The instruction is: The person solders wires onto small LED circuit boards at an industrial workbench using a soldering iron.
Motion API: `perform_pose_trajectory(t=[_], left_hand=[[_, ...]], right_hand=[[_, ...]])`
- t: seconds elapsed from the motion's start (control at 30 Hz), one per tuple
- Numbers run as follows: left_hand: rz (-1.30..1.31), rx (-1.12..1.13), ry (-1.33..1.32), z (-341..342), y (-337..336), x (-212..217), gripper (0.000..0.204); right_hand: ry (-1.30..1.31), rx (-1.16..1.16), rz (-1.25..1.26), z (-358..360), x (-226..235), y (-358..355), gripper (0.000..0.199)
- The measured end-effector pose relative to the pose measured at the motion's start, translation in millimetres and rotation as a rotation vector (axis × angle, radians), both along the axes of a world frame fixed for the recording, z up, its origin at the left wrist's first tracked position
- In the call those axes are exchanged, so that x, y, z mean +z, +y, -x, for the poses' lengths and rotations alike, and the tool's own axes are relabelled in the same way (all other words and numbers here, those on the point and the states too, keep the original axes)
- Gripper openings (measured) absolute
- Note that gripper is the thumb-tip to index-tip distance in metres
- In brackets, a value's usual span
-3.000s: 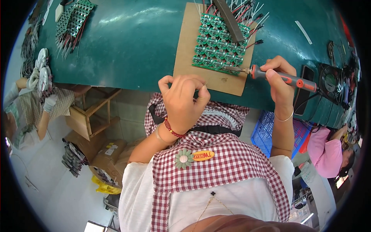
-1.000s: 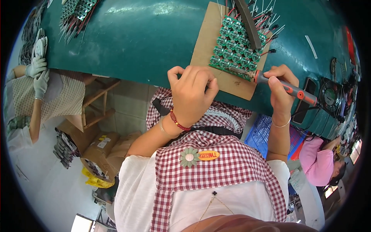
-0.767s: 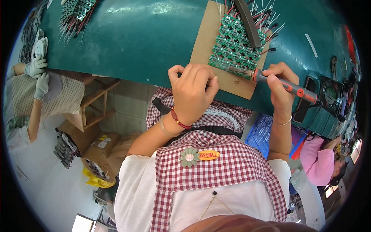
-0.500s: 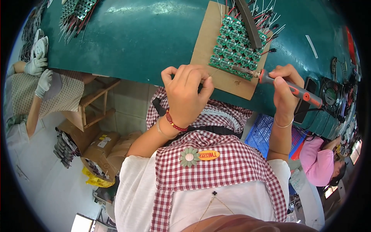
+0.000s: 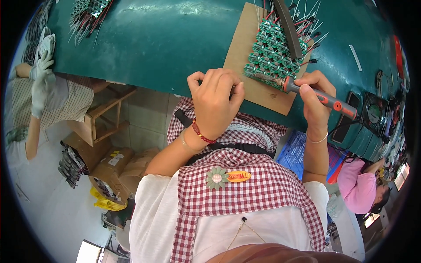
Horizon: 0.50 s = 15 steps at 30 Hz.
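My right hand point(image 5: 316, 103) grips the grey and red handle of a soldering iron point(image 5: 328, 100). Its tip points left, over the near edge of a panel of small green circuit boards point(image 5: 271, 55). Fingers bent and pressed together, my left hand point(image 5: 215, 96) hovers just left of the panel's near corner; what it pinches is hidden or too thin to make out. The panel lies on a flat brown board point(image 5: 259, 97), with red, white and black wires at its far and right sides. Across it rests a dark bar point(image 5: 288, 30).
More wired circuit boards point(image 5: 90, 9) lie at the far left of the green table point(image 5: 153, 48). At right are a white strip point(image 5: 355, 58), a dark phone-like slab point(image 5: 346, 127) and a black fan point(image 5: 374, 111). A co-worker's gloved hands point(image 5: 41, 83) show at left; another person in pink point(image 5: 357, 184) sits right.
The soldering iron and my right hand have shifted slightly left relative to the boards. The panel sits a little further right in view. At left, the co-worker's gloved hands have come together.
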<state>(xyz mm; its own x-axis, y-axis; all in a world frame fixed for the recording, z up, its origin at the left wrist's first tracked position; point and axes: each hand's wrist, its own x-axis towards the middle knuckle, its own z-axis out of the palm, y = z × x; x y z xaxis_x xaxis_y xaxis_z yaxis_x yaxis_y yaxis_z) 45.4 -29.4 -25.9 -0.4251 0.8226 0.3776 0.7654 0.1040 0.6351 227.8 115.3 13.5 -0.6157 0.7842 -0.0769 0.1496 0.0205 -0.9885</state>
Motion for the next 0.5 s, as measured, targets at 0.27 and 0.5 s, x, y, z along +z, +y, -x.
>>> perform_pose_trajectory(t=[0.27, 0.5], left_hand=[[0.021, 0.050, 0.007, 3, -2, 10, 0.016], [0.010, 0.040, -0.020, 4, -2, 9, 0.015]], right_hand=[[0.040, -0.035, -0.069, -3, 7, 0, 0.015], [0.076, -0.055, -0.064, -1, 5, -3, 0.014]])
